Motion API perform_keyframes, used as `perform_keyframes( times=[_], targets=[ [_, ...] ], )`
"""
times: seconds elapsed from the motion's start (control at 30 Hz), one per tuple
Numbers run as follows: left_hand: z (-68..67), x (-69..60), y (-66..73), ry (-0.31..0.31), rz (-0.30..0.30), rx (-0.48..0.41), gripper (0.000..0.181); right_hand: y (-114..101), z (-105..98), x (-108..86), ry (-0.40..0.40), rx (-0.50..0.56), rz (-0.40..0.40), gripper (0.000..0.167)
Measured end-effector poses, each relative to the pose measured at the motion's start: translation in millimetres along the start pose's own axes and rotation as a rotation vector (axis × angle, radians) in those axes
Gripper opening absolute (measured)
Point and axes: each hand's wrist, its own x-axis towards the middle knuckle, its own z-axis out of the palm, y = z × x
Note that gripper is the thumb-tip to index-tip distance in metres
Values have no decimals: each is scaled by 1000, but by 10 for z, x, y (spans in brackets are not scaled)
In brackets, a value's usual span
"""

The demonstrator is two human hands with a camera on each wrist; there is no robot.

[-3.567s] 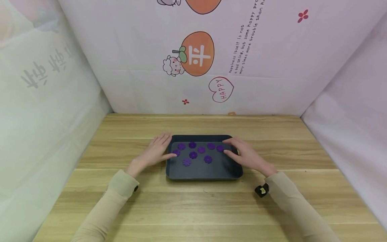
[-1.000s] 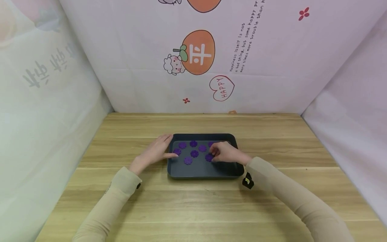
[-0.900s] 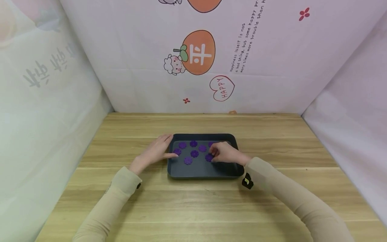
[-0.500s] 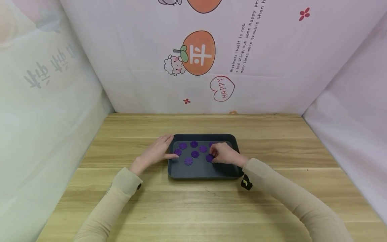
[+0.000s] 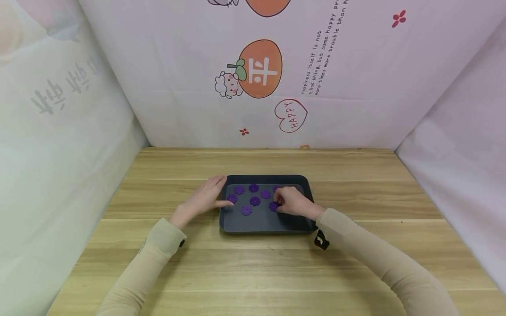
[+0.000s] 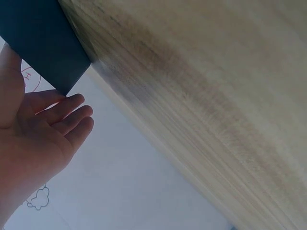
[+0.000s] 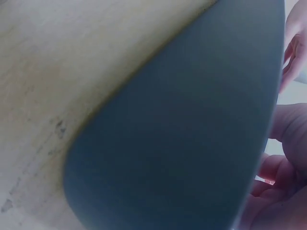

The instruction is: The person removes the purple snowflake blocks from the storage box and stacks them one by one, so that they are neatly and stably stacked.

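A dark grey rectangular tray [image 5: 257, 224] holds several purple flower-shaped discs [image 5: 246, 210], lying flat and spread mostly over its left and middle. My left hand [image 5: 203, 196] lies with straight fingers at the tray's left rim, its thumb reaching over inside. In the left wrist view its fingertips touch the tray's corner [image 6: 48, 48]. Over the tray's right half, my right hand [image 5: 294, 202] has curled fingers, with thumb and fingertips pinching at one purple disc [image 5: 273, 206]. Another disc [image 5: 276, 188] is partly covered by that hand. The right wrist view shows mostly the tray's outer wall [image 7: 177, 124].
The tray stands on a wood-grain table [image 5: 253, 272]. A white printed sheet [image 5: 189, 114] rises behind the table, and white sheets enclose both sides. A black wrist device [image 5: 321, 239] sits under the right cuff, close to the tray's front right corner.
From the tray's right rim, my right hand has moved left into it, its fingers curling at a disc. It barely moves over the last second. My left hand stays at the left rim.
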Motion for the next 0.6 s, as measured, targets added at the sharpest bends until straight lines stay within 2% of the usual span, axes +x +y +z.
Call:
perform_keyframes(
  times=[0.3,0.6],
  targets=[
    [-7,0,2,-2,0,-12,94,-29,1,-8,8,-33,-3,18],
    [-29,-16,34,-17,-9,-31,94,-25,14,-17,1,-14,24,17]
  ],
)
